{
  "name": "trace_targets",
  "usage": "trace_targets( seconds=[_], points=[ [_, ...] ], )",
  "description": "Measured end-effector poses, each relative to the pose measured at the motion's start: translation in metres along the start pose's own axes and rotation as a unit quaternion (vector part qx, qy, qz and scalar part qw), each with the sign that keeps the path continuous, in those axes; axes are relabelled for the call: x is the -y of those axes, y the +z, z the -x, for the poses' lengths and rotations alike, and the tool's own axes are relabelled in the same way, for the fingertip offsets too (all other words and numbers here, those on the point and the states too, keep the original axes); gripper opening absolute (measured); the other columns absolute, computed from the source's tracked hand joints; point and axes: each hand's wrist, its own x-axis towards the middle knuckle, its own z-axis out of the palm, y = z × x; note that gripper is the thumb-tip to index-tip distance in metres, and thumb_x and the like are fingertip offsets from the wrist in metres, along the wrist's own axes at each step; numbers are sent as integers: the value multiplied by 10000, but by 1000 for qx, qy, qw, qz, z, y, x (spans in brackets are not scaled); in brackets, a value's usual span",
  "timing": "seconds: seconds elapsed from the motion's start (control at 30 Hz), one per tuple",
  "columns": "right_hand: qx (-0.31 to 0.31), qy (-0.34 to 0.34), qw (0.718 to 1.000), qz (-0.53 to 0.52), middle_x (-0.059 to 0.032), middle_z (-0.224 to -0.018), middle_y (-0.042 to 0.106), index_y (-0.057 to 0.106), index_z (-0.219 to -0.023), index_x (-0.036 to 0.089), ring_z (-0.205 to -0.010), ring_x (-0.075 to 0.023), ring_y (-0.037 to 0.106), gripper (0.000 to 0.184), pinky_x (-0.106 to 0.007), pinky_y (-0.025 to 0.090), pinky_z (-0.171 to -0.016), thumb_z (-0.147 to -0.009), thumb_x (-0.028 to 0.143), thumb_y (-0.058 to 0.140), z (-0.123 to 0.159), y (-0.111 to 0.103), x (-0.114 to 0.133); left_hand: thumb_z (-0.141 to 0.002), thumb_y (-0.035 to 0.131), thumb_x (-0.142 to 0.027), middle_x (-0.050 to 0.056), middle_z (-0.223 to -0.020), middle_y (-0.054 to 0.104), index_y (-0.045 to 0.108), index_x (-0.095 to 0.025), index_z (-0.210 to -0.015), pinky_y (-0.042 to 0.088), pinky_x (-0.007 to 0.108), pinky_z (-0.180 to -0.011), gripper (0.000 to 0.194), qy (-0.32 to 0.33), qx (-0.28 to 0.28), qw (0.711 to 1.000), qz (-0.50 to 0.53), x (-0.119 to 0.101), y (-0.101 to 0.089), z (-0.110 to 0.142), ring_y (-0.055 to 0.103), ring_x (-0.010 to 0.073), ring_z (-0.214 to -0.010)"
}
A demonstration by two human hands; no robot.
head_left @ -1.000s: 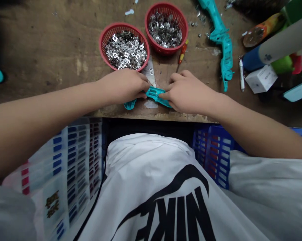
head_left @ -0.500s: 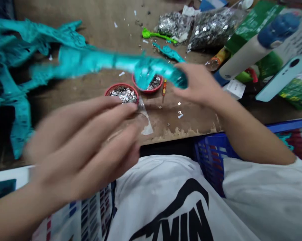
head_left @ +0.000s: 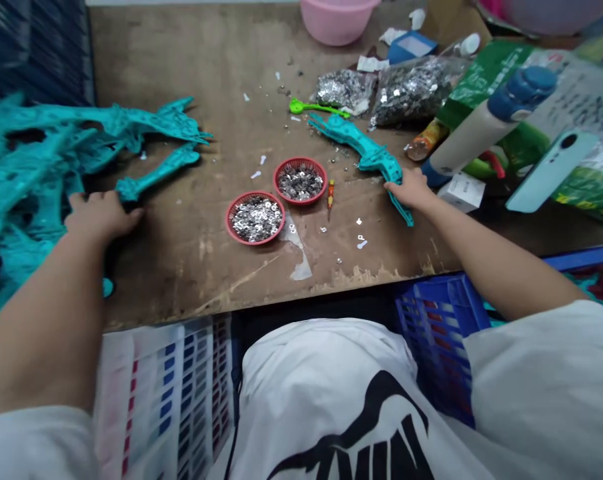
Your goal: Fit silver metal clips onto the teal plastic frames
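At the left end of the worn wooden workbench (head_left: 191, 283), a heap of teal moulded plastic parts (head_left: 16, 167) spills over the edge, piled where it stays within the left arm's reach. The left hand (head_left: 101, 217) sits just beside the heap, fingers spread and tips angled down; whether they grip anything beneath them is hidden, so I cannot tell. A long teal plastic part (head_left: 156, 173) lies just ahead of those fingers, apparently still joined to the heap. Two red mesh baskets (head_left: 255, 217) of small silver metal pieces (head_left: 256, 219) sit mid-bench, between the hands and reachable by either, with a small orange-handled screwdriver (head_left: 330, 197) lying close by, ready to be picked up. Farther back, a bright green plastic piece (head_left: 316, 107) lies near two clear bags of silver pieces (head_left: 411, 90), which look like bulk stock kept out of the working space. On the right, the right hand (head_left: 410, 189) curls its fingers around the lower end of a separate teal plastic part (head_left: 366, 150), which lies along the bench and stays pinned there. Beyond it, a white tube with a blue cap (head_left: 491, 120) and a pale blue phone (head_left: 551, 170) sit out of the way.
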Motion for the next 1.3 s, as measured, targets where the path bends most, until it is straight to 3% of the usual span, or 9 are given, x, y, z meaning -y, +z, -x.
trace_targets(
  seconds=[0.27,0.37,0.57,0.7,0.9,1.0,1.07,1.17,1.3],
  points=[
    [-3,47,999,8,-562,-1866,500,533,-1969,-51,-1751,-560,553,813,-569,416,-1197,-1343,458,632,15,-21,17,-1300,548,-510,164,-1613,898,762,-108,-1482,491,681,-1442,490,-34,-35,998,51,10,-13,20,748,330,-1495],
    [-36,58,998,-12,-547,-1935,414,385,-2069,12,-1822,-564,503,887,-583,421,-1198,-1368,533,538,16,-28,18,-1295,646,-445,109,-1450,960,754,-108,-1494,510,574,-1391,406,-49,-65,991,103,18,-39,20,793,275,-1295],
    [-66,43,996,-35,-530,-1866,497,595,-2001,112,-1787,-525,568,770,-616,477,-1192,-1315,463,590,15,-29,22,-1222,785,-335,-40,-1076,930,740,-137,-1225,528,287,-1147,204,-84,-152,945,276,42,-115,18,674,161,-1060],
    [-93,6,995,-38,-502,-1740,607,744,-1878,93,-1717,-521,638,708,-621,528,-1199,-1243,398,675,20,-35,27,-1238,693,-643,-128,-755,718,608,-231,-1095,552,296,-1062,444,-57,-192,874,443,37,-150,28,579,124,-886],
    [-211,-144,966,-31,-396,-1738,713,850,-1739,143,-1717,-502,679,634,-639,540,-1421,-1144,315,714,58,-74,49,-883,805,-991,-142,-904,747,503,-299,-1220,563,309,-923,827,73,-256,732,627,0,-200,60,612,131,-870],
    [-272,-256,928,-17,-262,-1868,696,832,-1755,270,-1838,-488,590,626,-723,459,-1516,-1153,405,729,107,-100,79,-964,917,-916,-100,-826,690,554,-287,-1175,483,276,-676,756,177,-155,679,696,-29,-221,87,576,136,-709],
    [-329,-330,885,10,-217,-1963,632,789,-1809,293,-1923,-527,491,649,-816,354,-1562,-1214,535,700,148,-122,105,-1055,908,-940,-81,-722,612,590,-276,-1099,366,282,-490,738,242,-31,677,694,-54,-226,108,489,136,-561],
    [-367,-378,849,50,-157,-2017,590,807,-1766,411,-1973,-604,376,658,-974,176,-1544,-1244,781,652,204,-160,150,-923,941,-1106,-82,-618,561,642,-289,-1081,227,282,-326,884,283,109,693,653,-101,-215,143,383,145,-410],
    [-308,-417,851,78,-159,-1684,804,731,-1785,530,-1955,-655,323,621,-1115,371,-1313,-1197,714,657,234,-208,191,-971,884,-1111,-31,-605,651,800,-278,-1205,326,274,-310,869,253,274,700,608,-161,-183,198,417,157,-351]
  ],
)
